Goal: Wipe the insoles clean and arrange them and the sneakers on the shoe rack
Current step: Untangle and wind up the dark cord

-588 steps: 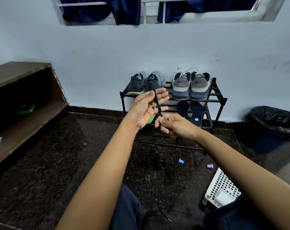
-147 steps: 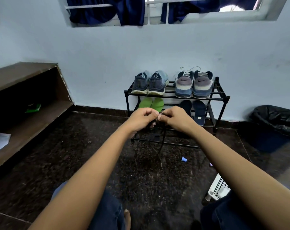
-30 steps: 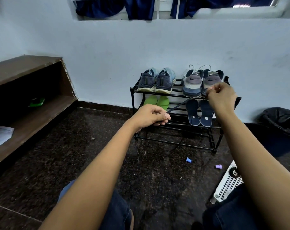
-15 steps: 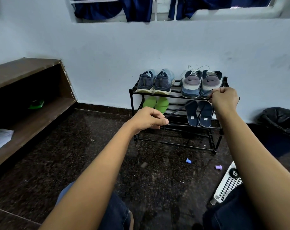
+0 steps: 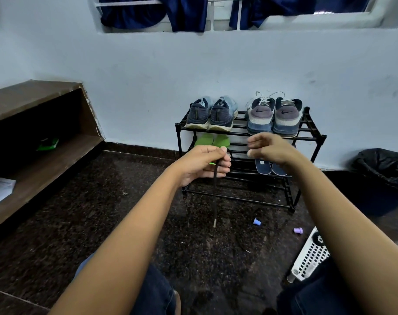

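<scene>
Currently: left hand (image 5: 205,164) curls round a black shoelace (image 5: 214,196) near its upper end; the rest hangs straight, tip low toward the floor (image 5: 102,212). Right hand (image 5: 273,148) hovers apart from it, fingers loose, holding nothing, slightly blurred. Blue sneakers (image 5: 210,114) and grey sneakers (image 5: 274,117) sit on the shoe rack (image 5: 316,142), top shelf; green insoles (image 5: 210,140) and navy insoles (image 5: 270,167) lean on the shelf below. Judgement: catch the dangling tip with the right hand, clear of floor grit, and keep the lace untwisted.

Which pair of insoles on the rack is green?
The green insoles stand under the light-blue sneakers; the dark blue insoles stand under the grey sneakers.
</scene>
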Demonstrator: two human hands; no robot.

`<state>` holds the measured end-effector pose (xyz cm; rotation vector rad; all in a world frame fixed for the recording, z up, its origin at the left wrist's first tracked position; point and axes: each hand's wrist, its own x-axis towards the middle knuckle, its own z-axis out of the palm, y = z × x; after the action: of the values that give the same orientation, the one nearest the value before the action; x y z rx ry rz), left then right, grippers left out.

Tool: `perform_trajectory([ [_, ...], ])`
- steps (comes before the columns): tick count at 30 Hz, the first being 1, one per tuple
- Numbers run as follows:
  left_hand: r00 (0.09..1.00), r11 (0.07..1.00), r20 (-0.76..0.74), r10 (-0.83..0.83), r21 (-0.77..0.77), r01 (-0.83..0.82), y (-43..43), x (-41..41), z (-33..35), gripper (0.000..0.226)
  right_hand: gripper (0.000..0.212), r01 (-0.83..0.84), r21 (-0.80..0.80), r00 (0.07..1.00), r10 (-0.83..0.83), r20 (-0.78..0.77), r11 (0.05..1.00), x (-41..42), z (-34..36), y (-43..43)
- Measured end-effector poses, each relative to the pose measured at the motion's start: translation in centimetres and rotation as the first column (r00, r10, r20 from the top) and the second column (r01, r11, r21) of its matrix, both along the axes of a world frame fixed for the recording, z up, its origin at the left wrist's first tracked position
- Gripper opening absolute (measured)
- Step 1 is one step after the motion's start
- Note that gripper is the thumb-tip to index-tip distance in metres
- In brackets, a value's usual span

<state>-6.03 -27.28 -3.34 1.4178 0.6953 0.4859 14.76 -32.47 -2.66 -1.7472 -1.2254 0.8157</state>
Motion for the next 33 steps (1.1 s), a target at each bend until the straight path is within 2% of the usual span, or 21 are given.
perform_trajectory([
  [1, 1.000, 1.000, 0.016, 0.005, -0.022, -0.005, 0.0, 0.1, 0.1, 0.023, 0.037, -0.137, 0.001, 0.989, 0.137, -0.054, 0.991, -1.2, 0.1, -0.2],
  [3, 0.999, 0.998, 0.049, 0.010, -0.064, -0.007, -0.1, 0.2, 0.1, 0.019, 0.038, -0.315, 0.006, 0.948, 0.315, -0.039, 0.949, -3.0, -0.2, -0.2],
  [5, 0.996, 0.994, 0.083, 0.013, -0.112, -0.004, -0.2, 0.4, 0.2, 0.017, 0.029, -0.347, 0.028, 0.937, 0.345, 0.057, 0.938, -4.2, -0.6, 0.2],
  [8, 0.993, 0.988, 0.118, 0.003, -0.151, 0.015, -0.4, 0.5, 0.4, 0.014, 0.020, -0.293, 0.063, 0.946, 0.279, 0.166, 0.954, -4.8, -1.3, 0.8],
  [11, 0.991, 0.983, 0.134, -0.017, -0.181, 0.041, -0.7, 0.5, 0.6, 0.014, 0.014, -0.179, 0.126, 0.979, 0.163, 0.126, 0.976, -4.6, -1.5, 1.2],
  [14, 0.989, 0.977, 0.130, -0.074, -0.188, 0.098, -1.0, 0.4, 0.7, 0.015, 0.024, -0.055, 0.197, 0.994, 0.035, 0.108, 0.979, -4.1, -1.4, 1.4],
  [17, 0.985, 0.973, 0.131, -0.113, -0.184, 0.136, -1.1, 0.3, 0.9, 0.016, 0.022, 0.075, 0.207, 0.994, -0.088, 0.058, 0.976, -3.9, -1.4, 1.4],
  [19, 0.983, 0.973, 0.143, -0.116, -0.180, 0.141, -1.1, 0.2, 1.0, 0.016, 0.015, 0.129, 0.204, 0.982, -0.153, 0.106, 0.970, -3.7, -1.4, 1.2],
  [22, 0.979, 0.973, 0.172, -0.104, -0.185, 0.136, -1.1, 0.2, 1.2, 0.015, 0.009, 0.117, 0.092, 0.945, -0.139, 0.295, 0.989, -3.5, -1.4, 0.7],
  [26, 0.978, 0.974, 0.193, -0.074, -0.195, 0.112, -1.1, 0.2, 1.4, 0.015, 0.021, 0.035, -0.261, 0.841, 0.112, 0.529, 0.965, -3.9, -1.6, 0.2],
  [28, 0.979, 0.976, 0.196, -0.057, -0.197, 0.096, -1.1, 0.2, 1.4, 0.015, 0.013, -0.078, -0.257, 0.859, 0.196, 0.473, 0.963, -4.3, -1.6, 0.3],
  [31, 0.981, 0.978, 0.195, -0.024, -0.198, 0.064, -1.1, 0.3, 1.4, 0.015, 0.006, -0.234, 0.000, 0.961, 0.231, 0.152, 0.972, -4.7, -1.4, 0.3],
  [33, 0.980, 0.978, 0.199, -0.026, -0.197, 0.066, -1.2, 0.2, 1.5, 0.015, 0.011, -0.255, 0.126, 0.966, 0.259, -0.016, 0.959, -4.8, -1.2, 0.5],
])
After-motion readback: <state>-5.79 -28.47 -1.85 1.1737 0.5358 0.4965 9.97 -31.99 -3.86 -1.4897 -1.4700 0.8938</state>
